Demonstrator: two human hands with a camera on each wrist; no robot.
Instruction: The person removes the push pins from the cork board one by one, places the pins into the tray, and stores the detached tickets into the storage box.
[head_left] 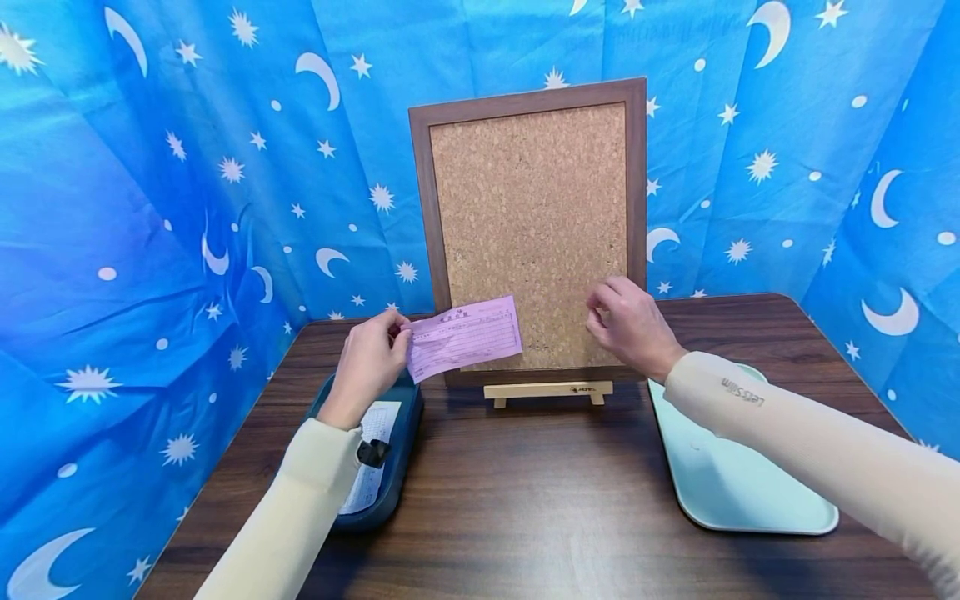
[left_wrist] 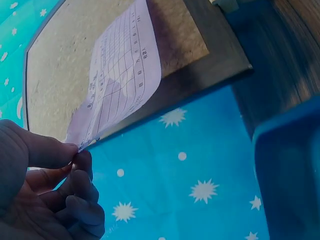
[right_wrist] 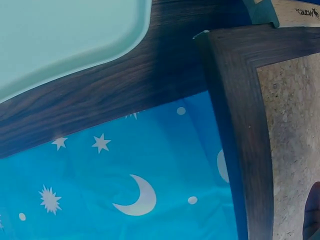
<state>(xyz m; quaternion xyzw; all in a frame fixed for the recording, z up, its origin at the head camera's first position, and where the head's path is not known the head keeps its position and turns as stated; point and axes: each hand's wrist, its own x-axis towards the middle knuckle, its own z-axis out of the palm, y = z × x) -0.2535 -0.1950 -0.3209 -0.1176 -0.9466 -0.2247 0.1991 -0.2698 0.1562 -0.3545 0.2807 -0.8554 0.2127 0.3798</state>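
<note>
A pink printed paper form (head_left: pixel 467 335) is pinched at its left edge by my left hand (head_left: pixel 369 360), between thumb and fingers. The form stands out sideways before the lower left of a cork board (head_left: pixel 536 217) in a brown wooden frame; in the left wrist view the form (left_wrist: pixel 122 70) curves slightly. My right hand (head_left: pixel 630 321) is by the board's lower right part, fingers bent inward. Whether it holds something small is hidden. Only a dark sliver of the right hand (right_wrist: pixel 312 212) shows at the edge of the right wrist view.
The board leans on a light wooden stand (head_left: pixel 547 390) on a dark wooden table (head_left: pixel 540 500). A dark blue tray (head_left: pixel 408 450) with papers (head_left: pixel 375 429) lies at left. At right, a pale green tray (head_left: pixel 750 475) sits under the right forearm. Blue star-patterned cloth (head_left: pixel 225 167) hangs around.
</note>
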